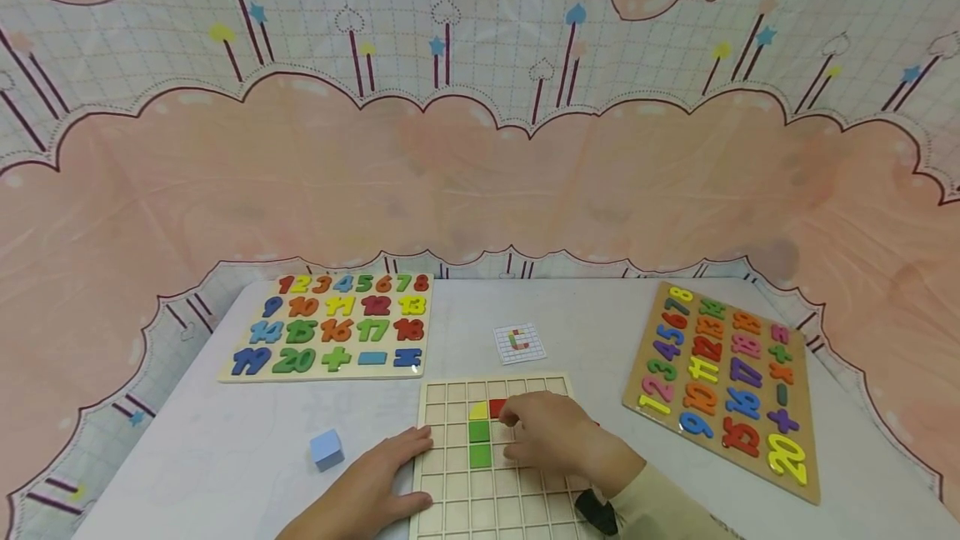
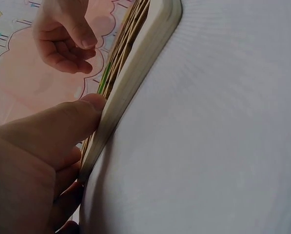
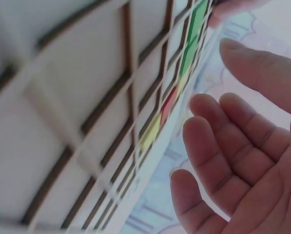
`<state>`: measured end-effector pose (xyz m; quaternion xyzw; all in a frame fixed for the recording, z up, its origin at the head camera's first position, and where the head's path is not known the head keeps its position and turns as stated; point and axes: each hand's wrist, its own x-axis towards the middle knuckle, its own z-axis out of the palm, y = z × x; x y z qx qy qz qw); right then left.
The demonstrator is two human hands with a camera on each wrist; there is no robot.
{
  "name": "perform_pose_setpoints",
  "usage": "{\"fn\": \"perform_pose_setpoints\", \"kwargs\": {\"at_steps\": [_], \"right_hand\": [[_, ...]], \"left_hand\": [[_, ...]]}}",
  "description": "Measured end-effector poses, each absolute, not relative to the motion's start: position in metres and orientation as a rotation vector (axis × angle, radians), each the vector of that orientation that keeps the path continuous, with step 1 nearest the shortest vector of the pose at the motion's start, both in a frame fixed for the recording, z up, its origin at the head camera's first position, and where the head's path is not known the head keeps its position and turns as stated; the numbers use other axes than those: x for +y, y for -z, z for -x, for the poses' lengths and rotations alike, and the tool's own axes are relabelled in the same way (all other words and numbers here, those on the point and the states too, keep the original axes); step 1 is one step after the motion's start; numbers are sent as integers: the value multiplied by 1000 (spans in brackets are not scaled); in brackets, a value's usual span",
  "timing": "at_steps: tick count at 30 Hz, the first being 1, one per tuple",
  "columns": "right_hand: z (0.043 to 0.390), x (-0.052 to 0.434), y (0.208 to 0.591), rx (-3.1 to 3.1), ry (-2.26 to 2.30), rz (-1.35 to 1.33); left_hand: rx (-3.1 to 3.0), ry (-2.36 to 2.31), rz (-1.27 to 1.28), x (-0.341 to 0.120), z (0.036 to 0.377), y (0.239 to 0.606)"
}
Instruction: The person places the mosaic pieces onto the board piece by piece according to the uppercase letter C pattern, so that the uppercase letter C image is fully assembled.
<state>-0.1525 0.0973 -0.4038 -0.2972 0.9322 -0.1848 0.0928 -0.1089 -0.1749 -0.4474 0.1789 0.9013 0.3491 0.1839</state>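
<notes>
My right hand (image 1: 551,432) hovers over the grid board (image 1: 495,473), fingers loosely bent and parted, nothing between them; the right wrist view shows the palm open with the fingers (image 3: 218,141) apart, just off the board (image 3: 101,122). The fingertips sit just right of the red tile (image 1: 497,407), which lies in the grid beside a yellow quarter-round tile (image 1: 478,411). Below those, two green tiles (image 1: 480,443) fill the next two cells toward me, all in one column, left of my right hand.

My left hand (image 1: 375,486) lies flat on the desk (image 1: 225,457), fingers straight, and presses the near left edge of the board; from the left wrist I see the thumb (image 2: 72,122) against the board's rim (image 2: 130,78).

Left of that hand, a pale blue cube (image 1: 327,448) stands alone on the desk. Beyond the board, a small pattern card (image 1: 519,342) lies face up. At far left rests a number puzzle (image 1: 330,325) with a light frame, its coloured digits in rows. On the right lies a second number puzzle (image 1: 723,390), brown-backed and turned at an angle. A pink cloud-print cloth (image 1: 480,173) hangs behind the desk.
</notes>
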Motion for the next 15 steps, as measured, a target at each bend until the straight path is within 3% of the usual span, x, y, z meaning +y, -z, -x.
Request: {"fn": "perform_pose_setpoints", "kwargs": {"at_steps": [15], "right_hand": [[158,154,403,2788,693,628]], "left_hand": [[2564,-953,-529,-175,109,448]]}}
